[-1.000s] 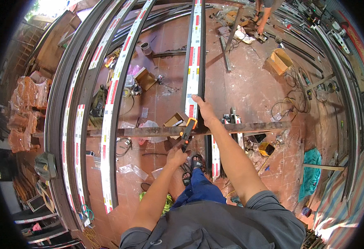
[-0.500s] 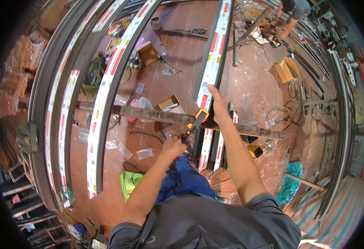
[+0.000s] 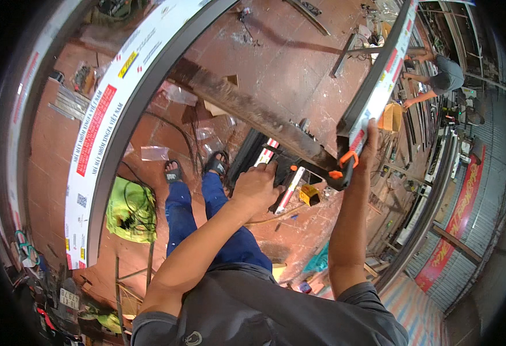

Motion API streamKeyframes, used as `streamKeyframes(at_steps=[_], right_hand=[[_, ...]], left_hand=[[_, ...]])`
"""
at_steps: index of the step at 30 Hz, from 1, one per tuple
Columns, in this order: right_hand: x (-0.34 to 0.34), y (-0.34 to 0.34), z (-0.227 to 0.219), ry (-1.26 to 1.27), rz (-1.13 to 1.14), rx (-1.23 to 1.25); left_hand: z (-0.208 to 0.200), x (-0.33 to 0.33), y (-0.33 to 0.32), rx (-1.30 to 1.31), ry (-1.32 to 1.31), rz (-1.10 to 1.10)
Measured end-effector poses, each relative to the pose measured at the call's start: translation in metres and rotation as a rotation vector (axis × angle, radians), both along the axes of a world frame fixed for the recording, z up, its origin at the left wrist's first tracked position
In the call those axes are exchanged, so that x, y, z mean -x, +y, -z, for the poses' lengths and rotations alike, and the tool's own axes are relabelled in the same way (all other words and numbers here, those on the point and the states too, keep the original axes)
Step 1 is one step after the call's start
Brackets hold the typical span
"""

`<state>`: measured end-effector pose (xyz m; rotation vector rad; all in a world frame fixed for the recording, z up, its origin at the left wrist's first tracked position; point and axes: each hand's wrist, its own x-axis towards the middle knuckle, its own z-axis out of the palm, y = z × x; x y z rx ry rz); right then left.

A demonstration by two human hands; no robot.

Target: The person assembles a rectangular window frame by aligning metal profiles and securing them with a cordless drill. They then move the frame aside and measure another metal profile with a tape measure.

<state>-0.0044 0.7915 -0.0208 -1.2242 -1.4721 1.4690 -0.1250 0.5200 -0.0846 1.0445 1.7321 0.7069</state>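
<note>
A long dark metal profile [image 3: 374, 86], with white and red printed film along it, rises toward the far right. My right hand [image 3: 368, 144] is closed around its near end, thumb up along the film. An orange and black clamp [image 3: 339, 180] sits at that end, its orange pads against the profile. My left hand [image 3: 257, 189] is closed with curled fingers beside the clamp's black body, and its grip is partly hidden. Below it lie shorter film-covered profiles [image 3: 290, 187]. A rusty brown beam [image 3: 253, 112] runs crosswise under the held profile.
Another long film-covered profile [image 3: 106, 127] curves along the left. A yellow-green bag [image 3: 129, 210] lies by my feet, and a yellow tool [image 3: 309, 195] lies beyond the left hand. A co-worker [image 3: 446, 75] bends over at the far right near a cardboard box [image 3: 390, 117].
The held profile's near end has swung to the right with my right hand and the clamp's orange pads. My left hand has shifted slightly right. The view has turned and moved closer to the left profile.
</note>
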Motion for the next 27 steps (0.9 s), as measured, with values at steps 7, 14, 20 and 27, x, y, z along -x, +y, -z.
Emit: streamKeyframes(at_steps=[7,14,20,27], right_hand=[[0.015,-0.016,-0.017,0.115,-0.105,0.224],[0.020,-0.017,-0.019,-0.004,0.033,0.133],[0.024,-0.024,-0.018,0.045,0.044,0.139],[0.031,-0.030,-0.020,0.113,0.038,0.195]], left_hand=[[-0.007,-0.007,-0.010,-0.106,0.050,-0.118],[-0.002,-0.017,-0.020,-0.206,0.025,-0.219],[0.012,-0.030,-0.022,-0.326,-0.026,-0.318],[0.010,-0.028,-0.018,-0.319,0.043,-0.333]])
